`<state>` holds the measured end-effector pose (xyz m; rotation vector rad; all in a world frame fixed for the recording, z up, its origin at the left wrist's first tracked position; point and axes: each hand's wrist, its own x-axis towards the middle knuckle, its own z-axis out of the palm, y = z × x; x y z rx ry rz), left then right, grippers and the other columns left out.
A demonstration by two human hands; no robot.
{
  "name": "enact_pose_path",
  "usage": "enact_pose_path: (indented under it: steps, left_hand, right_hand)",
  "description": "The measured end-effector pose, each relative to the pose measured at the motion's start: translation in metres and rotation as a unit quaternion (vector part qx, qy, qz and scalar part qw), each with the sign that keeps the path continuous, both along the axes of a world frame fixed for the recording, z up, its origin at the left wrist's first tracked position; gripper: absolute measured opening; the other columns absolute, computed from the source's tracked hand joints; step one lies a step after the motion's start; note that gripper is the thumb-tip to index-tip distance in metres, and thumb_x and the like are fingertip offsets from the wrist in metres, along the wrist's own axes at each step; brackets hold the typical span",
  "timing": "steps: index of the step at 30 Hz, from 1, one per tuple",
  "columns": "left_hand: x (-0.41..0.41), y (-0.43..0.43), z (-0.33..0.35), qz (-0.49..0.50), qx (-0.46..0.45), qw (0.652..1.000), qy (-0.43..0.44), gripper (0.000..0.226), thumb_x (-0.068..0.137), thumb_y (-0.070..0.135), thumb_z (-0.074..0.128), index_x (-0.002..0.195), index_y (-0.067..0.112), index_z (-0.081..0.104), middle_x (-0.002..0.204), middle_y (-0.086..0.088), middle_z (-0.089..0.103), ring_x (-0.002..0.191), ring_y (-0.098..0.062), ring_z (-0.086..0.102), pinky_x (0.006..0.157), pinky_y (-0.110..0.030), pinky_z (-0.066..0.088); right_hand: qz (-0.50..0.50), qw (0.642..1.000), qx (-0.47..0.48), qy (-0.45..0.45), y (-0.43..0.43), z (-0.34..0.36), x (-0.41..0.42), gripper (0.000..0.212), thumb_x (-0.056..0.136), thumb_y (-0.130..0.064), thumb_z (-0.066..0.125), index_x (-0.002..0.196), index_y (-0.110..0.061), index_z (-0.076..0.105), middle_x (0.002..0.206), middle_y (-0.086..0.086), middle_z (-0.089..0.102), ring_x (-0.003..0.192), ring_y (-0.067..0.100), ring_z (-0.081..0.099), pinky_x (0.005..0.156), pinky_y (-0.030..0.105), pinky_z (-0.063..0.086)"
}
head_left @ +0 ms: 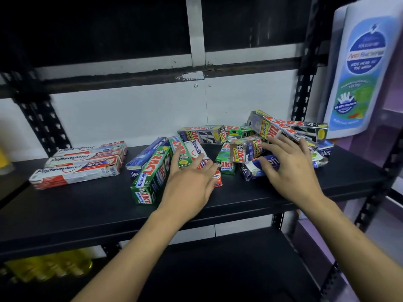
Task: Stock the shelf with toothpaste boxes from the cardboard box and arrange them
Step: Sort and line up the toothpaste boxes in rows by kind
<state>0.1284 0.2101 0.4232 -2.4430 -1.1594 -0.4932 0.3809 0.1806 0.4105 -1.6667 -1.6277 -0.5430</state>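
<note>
A loose heap of toothpaste boxes lies on the black shelf (87, 205). My left hand (189, 182) lies with spread fingers over a white Pepsodent box (196, 149), next to a green Zact box (150, 177). Over to the right, my right hand (287, 166) reaches with straight fingers, touching a blue box (255, 166) and a silver Zact Smokers box (246, 149). More silver Zact boxes (290, 127) are piled at the back right. Three Pepsodent boxes (76, 168) lie side by side at the left. No cardboard box is in view.
Black perforated uprights (305, 88) frame the shelf against a white back wall. A large white and blue pouch (362, 70) hangs at the upper right. Yellow bottles (48, 267) stand on the lower shelf at the left.
</note>
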Motion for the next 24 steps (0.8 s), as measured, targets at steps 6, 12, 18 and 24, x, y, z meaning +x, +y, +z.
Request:
enact_pose_path:
  steps: [6, 12, 18, 24]
  left_hand:
    - [-0.004, -0.019, -0.013, -0.075, -0.106, 0.978, -0.166, 0.045, 0.102, 0.041, 0.044, 0.146, 0.032, 0.044, 0.151, 0.017, 0.037, 0.14, 0.006, 0.028, 0.118, -0.028, 0.028]
    - [-0.005, -0.052, -0.018, -0.109, -0.168, 0.915, -0.35, 0.031, 0.093, 0.036, 0.063, 0.123, 0.031, 0.069, 0.128, 0.016, 0.063, 0.123, 0.012, 0.05, 0.105, -0.019, 0.042]
    - [-0.007, -0.063, -0.021, -0.066, -0.282, 0.753, -0.591, 0.024, 0.099, 0.015, 0.055, 0.111, 0.024, 0.074, 0.117, 0.014, 0.07, 0.109, 0.006, 0.062, 0.094, -0.02, 0.05]
    - [-0.004, -0.066, -0.01, -0.103, -0.429, 0.608, -0.66, 0.026, 0.103, 0.01, 0.046, 0.118, 0.007, 0.068, 0.116, -0.004, 0.071, 0.108, -0.011, 0.068, 0.093, -0.033, 0.056]
  right_hand:
    - [0.132, 0.983, 0.112, 0.063, -0.028, -0.002, -0.04, 0.02, 0.09, -0.023, 0.065, 0.106, -0.013, 0.072, 0.114, -0.001, 0.069, 0.107, 0.023, 0.06, 0.096, 0.038, 0.043]
    - [0.191, 0.97, 0.052, 0.14, -0.063, -0.025, -0.079, 0.019, 0.09, -0.03, 0.064, 0.107, -0.023, 0.072, 0.105, -0.016, 0.068, 0.098, 0.011, 0.061, 0.087, 0.037, 0.049]
    - [0.147, 0.973, 0.012, 0.179, -0.082, -0.035, -0.103, 0.044, 0.084, -0.047, 0.067, 0.124, -0.032, 0.06, 0.109, -0.024, 0.063, 0.102, 0.004, 0.056, 0.091, 0.037, 0.046]
    - [0.063, 0.99, -0.013, 0.126, -0.07, -0.035, -0.116, 0.06, 0.08, -0.058, 0.069, 0.133, -0.033, 0.057, 0.104, -0.016, 0.068, 0.1, 0.008, 0.059, 0.098, 0.034, 0.036]
